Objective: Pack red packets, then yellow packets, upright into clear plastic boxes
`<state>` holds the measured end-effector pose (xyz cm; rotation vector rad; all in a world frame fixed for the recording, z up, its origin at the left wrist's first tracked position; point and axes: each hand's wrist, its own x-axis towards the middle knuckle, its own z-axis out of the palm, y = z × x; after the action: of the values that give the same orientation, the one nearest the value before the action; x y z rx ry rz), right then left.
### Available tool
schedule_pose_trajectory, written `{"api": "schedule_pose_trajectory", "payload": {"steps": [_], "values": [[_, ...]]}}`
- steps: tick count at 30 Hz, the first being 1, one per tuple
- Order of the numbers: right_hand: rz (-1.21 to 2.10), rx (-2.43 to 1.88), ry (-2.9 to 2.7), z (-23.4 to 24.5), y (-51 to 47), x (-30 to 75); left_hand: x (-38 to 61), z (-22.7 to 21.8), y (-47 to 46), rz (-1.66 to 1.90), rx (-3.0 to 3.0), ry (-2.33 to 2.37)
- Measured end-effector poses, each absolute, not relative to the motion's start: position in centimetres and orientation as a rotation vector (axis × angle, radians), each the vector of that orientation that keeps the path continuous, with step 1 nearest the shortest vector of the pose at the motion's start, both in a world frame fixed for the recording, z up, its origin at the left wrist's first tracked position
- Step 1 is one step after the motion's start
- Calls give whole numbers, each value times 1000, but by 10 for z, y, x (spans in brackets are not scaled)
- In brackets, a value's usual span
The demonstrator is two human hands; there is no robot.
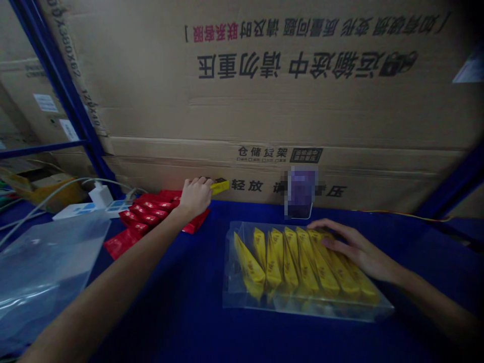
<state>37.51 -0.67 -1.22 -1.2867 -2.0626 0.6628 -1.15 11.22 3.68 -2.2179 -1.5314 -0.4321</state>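
Note:
My left hand is stretched out to the back of the blue table and is closed on a yellow packet that sticks out to its right. Under and beside that hand lies a pile of red packets. In front of me stands a clear plastic box holding a row of several yellow packets on edge. My right hand rests flat on the right end of that row, fingers stretched out.
Large cardboard cartons form a wall behind the table. A white power strip with a plug and cables lies at the back left. A clear plastic bag sits at the left. A blurred purple object stands behind the box.

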Motion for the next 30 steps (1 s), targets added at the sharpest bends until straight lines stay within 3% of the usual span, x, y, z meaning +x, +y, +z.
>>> {"api": "schedule_pose_trajectory", "payload": {"steps": [12,22,30], "values": [[693,-1327,-2026,-12,-9,374,-59,13,-35,-719,-2971,-1954],[747,-1350,-2020,-14,-8,376,-50,11,-38,-603,-3435,-1580],[753,-1362,-2013,-15,-6,377,-26,-7,2,-1556,-3579,-1523]]}}
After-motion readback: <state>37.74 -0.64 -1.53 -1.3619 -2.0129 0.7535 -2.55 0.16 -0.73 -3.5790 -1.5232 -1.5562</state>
